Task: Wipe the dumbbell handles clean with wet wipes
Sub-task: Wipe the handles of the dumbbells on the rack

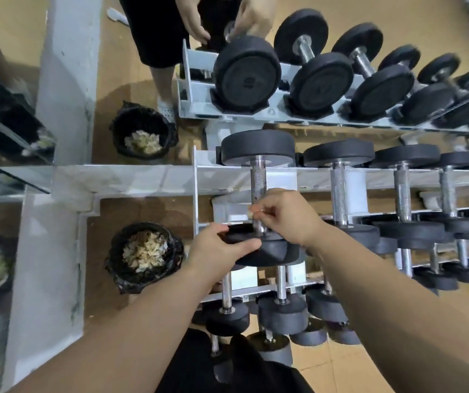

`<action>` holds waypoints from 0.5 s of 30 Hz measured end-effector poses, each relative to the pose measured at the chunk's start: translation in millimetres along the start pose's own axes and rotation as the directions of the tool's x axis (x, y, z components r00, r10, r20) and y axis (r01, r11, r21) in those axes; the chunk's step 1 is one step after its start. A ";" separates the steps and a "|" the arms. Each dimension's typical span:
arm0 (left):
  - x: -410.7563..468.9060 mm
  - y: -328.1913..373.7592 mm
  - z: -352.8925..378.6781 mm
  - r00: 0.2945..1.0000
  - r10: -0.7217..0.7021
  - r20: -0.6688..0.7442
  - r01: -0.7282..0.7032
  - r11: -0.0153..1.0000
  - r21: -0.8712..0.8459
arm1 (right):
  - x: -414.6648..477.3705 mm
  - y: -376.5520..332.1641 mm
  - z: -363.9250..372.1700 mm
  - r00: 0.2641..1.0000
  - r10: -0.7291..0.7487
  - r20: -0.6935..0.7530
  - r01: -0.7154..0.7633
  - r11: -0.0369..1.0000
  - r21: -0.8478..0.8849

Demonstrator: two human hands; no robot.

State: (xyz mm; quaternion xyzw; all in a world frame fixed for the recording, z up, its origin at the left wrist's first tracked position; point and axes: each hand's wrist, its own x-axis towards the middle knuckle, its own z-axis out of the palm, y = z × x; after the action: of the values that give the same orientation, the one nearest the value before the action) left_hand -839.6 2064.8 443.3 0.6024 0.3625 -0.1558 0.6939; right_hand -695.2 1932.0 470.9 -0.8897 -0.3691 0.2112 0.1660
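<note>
The leftmost dumbbell on the top rack tier has black round heads and a knurled steel handle (258, 177). My left hand (222, 251) grips the edge of its near head (275, 252), thumb on top. My right hand (287, 217) pinches a small, crumpled, yellowish wet wipe (252, 213) against the lower part of the handle, close to the near head. The far head (257, 146) rests in the rack's cradle. Most of the wipe is hidden by my fingers.
Several more dumbbells (339, 182) lie to the right on the white rack (203, 177), with smaller ones on lower tiers. A black-lined bin (145, 253) full of used wipes stands on the floor to the left. A mirror behind repeats the rack, the bin and my hands.
</note>
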 end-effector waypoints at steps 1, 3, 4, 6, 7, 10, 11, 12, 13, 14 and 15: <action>-1.2 0.9 -1.3 1.000 -0.008 -0.006 0.008 1.000 0.000 | 0.0 0.0 -2.0 0.999 -0.018 0.050 0.019 1.000 -0.023; -0.9 1.3 -2.3 1.000 -0.019 -0.012 0.019 1.000 0.001 | 9.8 -5.2 -6.2 0.997 -0.049 0.067 0.056 0.993 -0.100; -0.6 1.9 -3.2 1.000 -0.023 -0.011 0.023 1.000 0.009 | 18.0 -9.5 -8.2 0.999 -0.048 0.025 0.051 0.989 -0.137; 0.2 2.6 -5.2 0.999 -0.028 -0.022 0.029 0.998 0.050 | 36.0 -15.3 -11.5 0.992 -0.003 -0.130 -0.020 0.985 -0.172; 1.4 2.8 -6.3 0.999 -0.031 -0.022 0.032 0.997 0.069 | 42.8 -16.6 -12.4 0.980 0.037 -0.194 -0.070 0.984 -0.166; 5.0 5.0 -10.0 0.999 -0.037 0.003 0.037 0.995 0.093 | 40.1 -17.7 -5.9 0.968 0.102 -0.228 -0.137 0.980 -0.145; 5.1 6.9 -11.0 0.999 -0.034 0.017 0.032 0.995 0.099 | 31.8 -17.5 -2.8 0.978 0.094 -0.188 -0.122 0.982 -0.145; 5.4 8.1 -11.6 0.999 -0.037 0.037 0.033 0.995 0.095 | 21.9 -18.0 -0.7 0.989 0.076 -0.123 -0.094 0.986 -0.141; 4.9 9.6 -12.0 0.998 -0.038 0.050 0.033 0.995 0.092 | 12.3 -19.1 -0.3 0.997 0.066 -0.035 -0.070 0.989 -0.131; 5.5 9.6 -12.4 0.998 -0.035 0.056 0.030 0.996 0.090 | 5.0 -20.0 -1.6 0.996 0.071 0.060 -0.063 0.991 -0.121; 6.4 8.6 -12.2 0.998 -0.026 0.055 0.021 0.995 0.093 | 1.6 -20.6 -4.7 0.984 0.091 0.152 -0.073 0.990 -0.121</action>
State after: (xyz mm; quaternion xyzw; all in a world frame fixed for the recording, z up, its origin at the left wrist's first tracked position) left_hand -833.4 2079.8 445.0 0.6249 0.3423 -0.1976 0.6733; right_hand -703.9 1946.4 483.7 -0.8929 -0.3555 0.2656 0.0761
